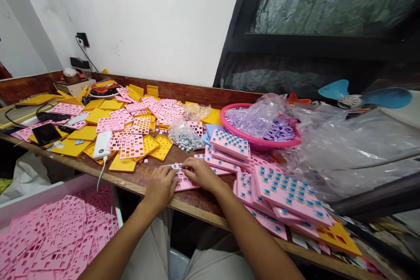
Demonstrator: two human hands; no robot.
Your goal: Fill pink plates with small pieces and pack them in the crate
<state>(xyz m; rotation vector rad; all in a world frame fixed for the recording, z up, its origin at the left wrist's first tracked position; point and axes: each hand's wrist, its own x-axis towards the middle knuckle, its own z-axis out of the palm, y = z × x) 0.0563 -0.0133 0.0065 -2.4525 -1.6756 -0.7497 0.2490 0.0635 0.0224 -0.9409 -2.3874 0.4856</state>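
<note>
A pink perforated plate (186, 183) lies near the table's front edge, between my hands. It has rows of square holes, and a few small blue pieces show at its top. My left hand (161, 186) grips its left side, fingers on top. My right hand (199, 172) is over its upper right part, fingertips curled together; what they pinch is hidden. A clear bag of small blue-and-white pieces (186, 136), resembling keyboard switches, sits just beyond. To the right are stacked pink plates (229, 143) fitted with blue pieces, and a nearer stack (288, 190) of the same kind.
Yellow plates (122, 162) and bare pink plates (110, 124) cover the left side, with a white power bank (102, 144) and phone (46, 133). A pink basket (259, 141) holds purple pieces. Plastic bags and a blue-bladed fan (354, 101) stand right. A box (120, 210) of pink plates sits below left.
</note>
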